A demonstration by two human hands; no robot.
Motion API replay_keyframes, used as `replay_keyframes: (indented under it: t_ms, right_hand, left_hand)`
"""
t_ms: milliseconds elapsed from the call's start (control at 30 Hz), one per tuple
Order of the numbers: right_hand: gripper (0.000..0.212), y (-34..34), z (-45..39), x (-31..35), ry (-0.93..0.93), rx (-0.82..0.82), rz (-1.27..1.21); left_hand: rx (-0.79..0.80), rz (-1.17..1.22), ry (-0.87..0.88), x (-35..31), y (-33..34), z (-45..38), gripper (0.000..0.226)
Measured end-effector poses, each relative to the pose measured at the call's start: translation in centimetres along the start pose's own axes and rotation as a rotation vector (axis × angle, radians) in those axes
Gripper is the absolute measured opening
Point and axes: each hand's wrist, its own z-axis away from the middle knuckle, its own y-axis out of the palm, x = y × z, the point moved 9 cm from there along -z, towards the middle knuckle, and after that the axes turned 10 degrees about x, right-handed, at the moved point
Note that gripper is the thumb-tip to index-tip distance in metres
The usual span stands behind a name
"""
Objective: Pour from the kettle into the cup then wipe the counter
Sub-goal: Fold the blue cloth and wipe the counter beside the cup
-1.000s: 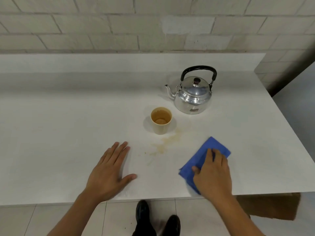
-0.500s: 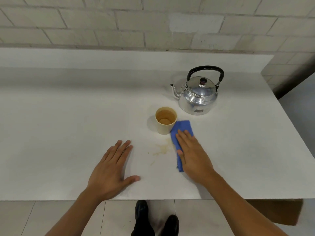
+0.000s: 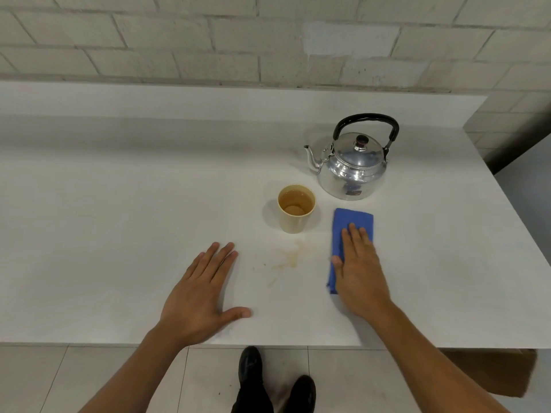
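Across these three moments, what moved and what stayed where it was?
The right hand, flat on the blue cloth, swept it left from the counter's near right up beside the cup, then back right; it now lies clear of the cup. The brown spill is fainter near the cup but still there. The left hand stayed flat on the counter; the cup and kettle did not move.
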Motion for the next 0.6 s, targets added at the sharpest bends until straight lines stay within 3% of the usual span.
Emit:
replay_keyframes:
  t_ms: [167, 300, 467, 600]
  right_hand:
    - [0.063, 3.6, 4.1, 6.2, -0.176, 0.052, 0.016]
    - [0.058, 4.6, 7.9, 5.5, -0.298, 0.116, 0.065]
    - [0.060, 2.2, 7.3, 0.0, -0.145, 0.083, 0.072]
    - [0.065, 2.3, 4.6, 1.2, -0.114, 0.098, 0.076]
  left_hand:
    - [0.005, 0.020, 0.013, 0.1, 0.0, 0.0, 0.117]
    - [0.006, 0.076, 0.039, 0.7, -0.3, 0.2, 0.116]
    - [0.002, 0.061, 0.035, 2.6, -0.9, 1.1, 0.110]
    - [0.006, 0.012, 0.047, 3.1, -1.0, 1.3, 0.105]
